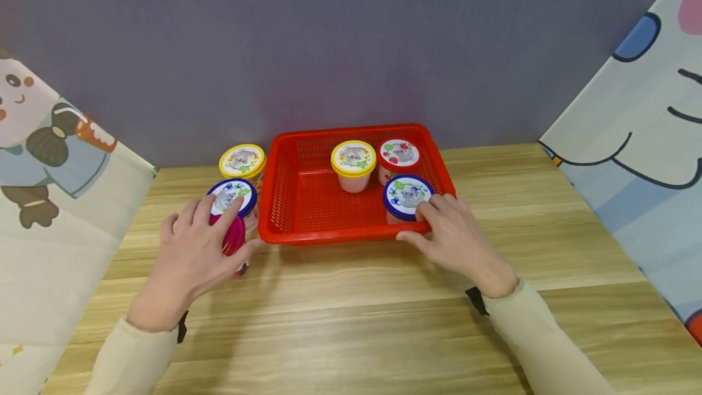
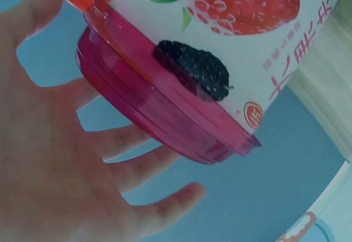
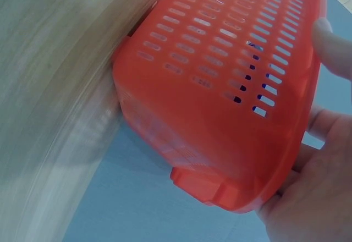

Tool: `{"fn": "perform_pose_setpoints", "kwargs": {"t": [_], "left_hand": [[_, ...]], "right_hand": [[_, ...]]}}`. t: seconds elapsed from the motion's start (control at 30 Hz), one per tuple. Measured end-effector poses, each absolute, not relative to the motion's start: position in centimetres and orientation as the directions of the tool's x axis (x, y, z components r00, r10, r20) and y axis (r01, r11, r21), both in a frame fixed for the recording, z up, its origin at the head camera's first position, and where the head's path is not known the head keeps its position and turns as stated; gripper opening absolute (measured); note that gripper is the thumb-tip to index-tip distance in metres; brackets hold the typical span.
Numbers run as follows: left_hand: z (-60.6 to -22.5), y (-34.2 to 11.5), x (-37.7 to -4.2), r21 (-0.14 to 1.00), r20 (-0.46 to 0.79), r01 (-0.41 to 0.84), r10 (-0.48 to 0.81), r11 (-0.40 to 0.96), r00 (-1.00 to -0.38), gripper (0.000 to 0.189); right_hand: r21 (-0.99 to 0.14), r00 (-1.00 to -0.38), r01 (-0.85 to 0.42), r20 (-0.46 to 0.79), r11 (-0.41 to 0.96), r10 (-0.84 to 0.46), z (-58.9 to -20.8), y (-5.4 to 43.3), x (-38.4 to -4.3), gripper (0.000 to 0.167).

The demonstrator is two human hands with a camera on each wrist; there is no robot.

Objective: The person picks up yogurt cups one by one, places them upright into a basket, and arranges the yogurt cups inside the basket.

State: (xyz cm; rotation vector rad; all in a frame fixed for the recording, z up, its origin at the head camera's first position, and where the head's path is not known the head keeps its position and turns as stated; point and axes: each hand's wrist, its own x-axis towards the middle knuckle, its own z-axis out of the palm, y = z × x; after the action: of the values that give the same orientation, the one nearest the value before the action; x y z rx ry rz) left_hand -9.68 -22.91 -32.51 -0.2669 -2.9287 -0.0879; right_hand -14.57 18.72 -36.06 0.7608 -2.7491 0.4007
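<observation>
My left hand [image 1: 194, 247] reaches over a cup with a pink lid [image 1: 234, 238] left of the red basket [image 1: 329, 238]. Its fingers are spread and fairly straight around the lid; the left wrist view shows the cup's strawberry and dark-berry label [image 2: 192, 69]. At the basket's front right corner, my right hand [image 1: 457, 239] grips the rim, thumb outside and fingers over the edge. Those fingertips are partly hidden behind the basket wall [image 3: 220, 143] in the right wrist view. Close to them inside stands a blue-lidded cup [image 1: 407, 197].
Inside the basket are also a yellow-lidded cup [image 1: 353, 160] and a red-lidded cup [image 1: 399, 156]. Outside, a blue-lidded cup [image 1: 233, 195] and a yellow-lidded cup [image 1: 242, 161] stand behind the pink-lidded one. A grey wall [image 1: 351, 47] backs the wooden table [image 1: 351, 334].
</observation>
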Motion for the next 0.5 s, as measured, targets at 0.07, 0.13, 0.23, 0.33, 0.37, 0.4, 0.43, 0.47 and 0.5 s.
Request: {"fn": "perform_pose_setpoints", "kwargs": {"t": [0.07, 0.13, 0.23, 0.33, 0.37, 0.4, 0.43, 0.47, 0.5], "left_hand": [[-32.34, -22.96, -9.64, 0.035, 0.144, 0.15, 0.143, 0.988, -0.979, 0.076], [-32.23, -23.0, -9.62, 0.031, 0.084, 0.119, 0.116, 0.992, -0.99, 0.075], [-32.15, -23.01, -9.63, 0.043, 0.018, 0.089, 0.088, 0.995, -0.996, 0.074], [-32.18, -23.04, -9.68, 0.063, -0.019, 0.07, 0.072, 0.996, -0.997, 0.074], [-32.2, -23.07, -9.72, 0.07, -0.027, 0.067, 0.069, 0.995, -0.997, 0.073], [-32.22, -23.09, -9.75, 0.077, -0.033, 0.065, 0.068, 0.995, -0.997, 0.072], [-32.24, -23.13, -9.79, 0.079, -0.039, 0.065, 0.068, 0.995, -0.997, 0.07], [-32.27, -23.18, -9.85, 0.083, -0.046, 0.066, 0.07, 0.994, -0.996, 0.069], [-32.28, -23.21, -9.91, 0.085, -0.054, 0.066, 0.071, 0.994, -0.996, 0.069]], "right_hand": [[-0.193, -0.829, -0.531, 0.317, 0.825, -0.46, -36.08, 18.72, -14.55, 0.048], [-0.194, -0.83, -0.531, 0.317, 0.825, -0.46, -36.09, 18.72, -14.55, 0.048], [-0.191, -0.829, -0.531, 0.319, 0.826, -0.46, -36.07, 18.72, -14.53, 0.048], [-0.189, -0.827, -0.533, 0.321, 0.824, -0.461, -36.06, 18.72, -14.56, 0.048], [-0.19, -0.827, -0.534, 0.32, 0.824, -0.462, -36.08, 18.72, -14.57, 0.047], [-0.19, -0.827, -0.535, 0.32, 0.823, -0.463, -36.07, 18.72, -14.58, 0.047], [-0.191, -0.827, -0.535, 0.32, 0.823, -0.463, -36.05, 18.72, -14.58, 0.047], [-0.192, -0.827, -0.535, 0.318, 0.823, -0.464, -36.04, 18.74, -14.58, 0.047], [-0.192, -0.827, -0.535, 0.317, 0.823, -0.464, -36.01, 18.74, -14.57, 0.047]]}}
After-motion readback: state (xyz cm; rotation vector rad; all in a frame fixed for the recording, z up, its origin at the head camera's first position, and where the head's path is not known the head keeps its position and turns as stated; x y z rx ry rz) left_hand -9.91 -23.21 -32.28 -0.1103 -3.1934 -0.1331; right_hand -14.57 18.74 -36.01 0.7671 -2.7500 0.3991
